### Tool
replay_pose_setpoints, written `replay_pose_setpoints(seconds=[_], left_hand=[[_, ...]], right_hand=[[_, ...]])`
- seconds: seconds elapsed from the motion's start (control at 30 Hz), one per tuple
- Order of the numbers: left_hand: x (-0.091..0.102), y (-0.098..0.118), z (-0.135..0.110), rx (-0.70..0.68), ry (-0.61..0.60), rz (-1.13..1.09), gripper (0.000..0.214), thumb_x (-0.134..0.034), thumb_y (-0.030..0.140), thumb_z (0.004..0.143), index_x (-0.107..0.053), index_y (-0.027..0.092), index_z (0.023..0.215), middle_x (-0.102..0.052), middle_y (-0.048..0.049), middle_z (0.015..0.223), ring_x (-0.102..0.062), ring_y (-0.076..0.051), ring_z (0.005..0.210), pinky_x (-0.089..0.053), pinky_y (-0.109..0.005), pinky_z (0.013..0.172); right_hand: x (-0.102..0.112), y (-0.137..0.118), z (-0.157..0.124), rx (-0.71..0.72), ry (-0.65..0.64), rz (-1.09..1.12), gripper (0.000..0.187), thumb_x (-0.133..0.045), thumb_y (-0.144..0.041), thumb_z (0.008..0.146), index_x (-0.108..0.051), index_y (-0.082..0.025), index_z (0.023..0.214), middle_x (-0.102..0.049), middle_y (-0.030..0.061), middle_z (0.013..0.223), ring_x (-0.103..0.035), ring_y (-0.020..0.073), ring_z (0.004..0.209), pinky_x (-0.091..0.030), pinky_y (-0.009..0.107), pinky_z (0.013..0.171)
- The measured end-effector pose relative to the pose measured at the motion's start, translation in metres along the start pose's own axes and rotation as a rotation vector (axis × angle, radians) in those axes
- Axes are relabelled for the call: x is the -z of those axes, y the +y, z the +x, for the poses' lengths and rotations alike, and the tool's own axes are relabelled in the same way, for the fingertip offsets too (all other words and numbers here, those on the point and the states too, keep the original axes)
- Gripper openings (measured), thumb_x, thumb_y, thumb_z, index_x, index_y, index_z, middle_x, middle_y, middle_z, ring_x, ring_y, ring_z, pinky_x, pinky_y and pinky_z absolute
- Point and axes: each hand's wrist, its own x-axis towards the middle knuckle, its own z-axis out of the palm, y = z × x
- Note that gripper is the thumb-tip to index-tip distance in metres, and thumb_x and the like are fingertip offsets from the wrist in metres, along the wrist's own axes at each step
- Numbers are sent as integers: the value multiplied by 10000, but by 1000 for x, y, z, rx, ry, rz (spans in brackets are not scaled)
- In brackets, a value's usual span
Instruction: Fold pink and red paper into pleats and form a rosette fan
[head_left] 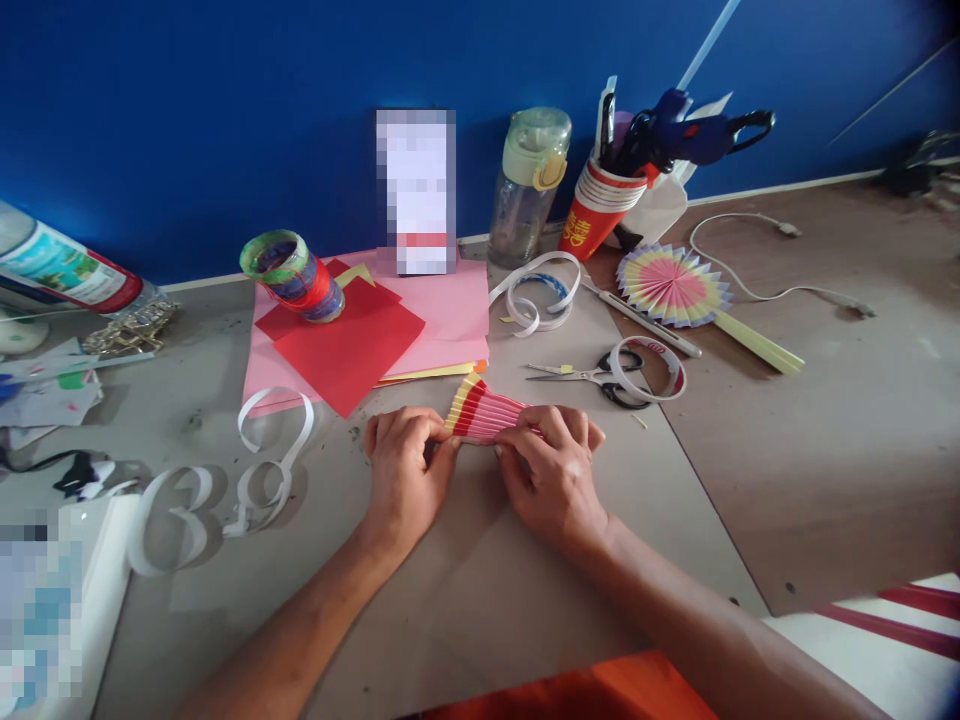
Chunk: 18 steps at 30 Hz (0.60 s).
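Observation:
My left hand (405,470) and my right hand (551,475) pinch a pleated strip of paper (484,412), folded like an accordion in pink, red and yellow bands, just above the grey table (465,590). The left fingers press its left end, the right fingers close over its right part. The strip fans out toward the back. Behind it lies a stack of pink, red and yellow paper sheets (375,335).
Scissors (592,377) and a tape ring (649,368) lie right of the hands. A finished round paper fan (673,285) lies farther back, near a red cup of tools (600,205), a water bottle (529,185) and a tape roll stack (294,275). White paper loops (274,440) sit at left.

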Motion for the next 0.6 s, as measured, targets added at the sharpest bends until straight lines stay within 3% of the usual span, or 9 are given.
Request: replay_pose_setpoints(seconds=[0.6], left_hand=[[0,-2,-2,33,-21,26,89,-654,256,783,-604,223,717,-642,-28,972,-555,-220,940,-350,-394,883]], right_hand=[[-1,-3,-2,39,4,-3,139,-586,-144,792,-674,-242,834,-601,40,901,-493,225,927,-300,405,797]])
